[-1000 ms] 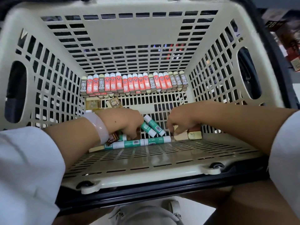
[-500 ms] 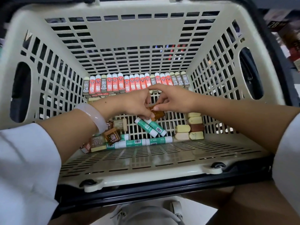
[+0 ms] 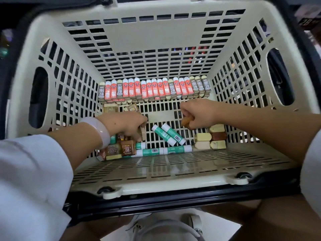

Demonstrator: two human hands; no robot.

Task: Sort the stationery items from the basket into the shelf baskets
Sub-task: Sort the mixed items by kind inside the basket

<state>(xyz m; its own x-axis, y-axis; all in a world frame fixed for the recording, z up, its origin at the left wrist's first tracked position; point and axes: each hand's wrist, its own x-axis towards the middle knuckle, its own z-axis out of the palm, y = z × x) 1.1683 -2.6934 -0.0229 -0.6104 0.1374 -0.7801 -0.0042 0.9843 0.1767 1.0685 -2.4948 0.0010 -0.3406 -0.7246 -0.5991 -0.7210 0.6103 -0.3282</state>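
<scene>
Inside the basket (image 3: 161, 186), right hand (image 3: 198, 113) pinches a brown eraser (image 3: 185, 122) w/ curled fingers, just above the eraser stack (image 3: 211, 137) near the right wall. Left hand (image 3: 125, 124) grips a pale eraser (image 3: 143, 131) by the wrapped erasers (image 3: 119, 148), left side.

Basket floor (image 3: 161, 117) centre open; eraser row (image 3: 154, 89) lines far wall.
</scene>
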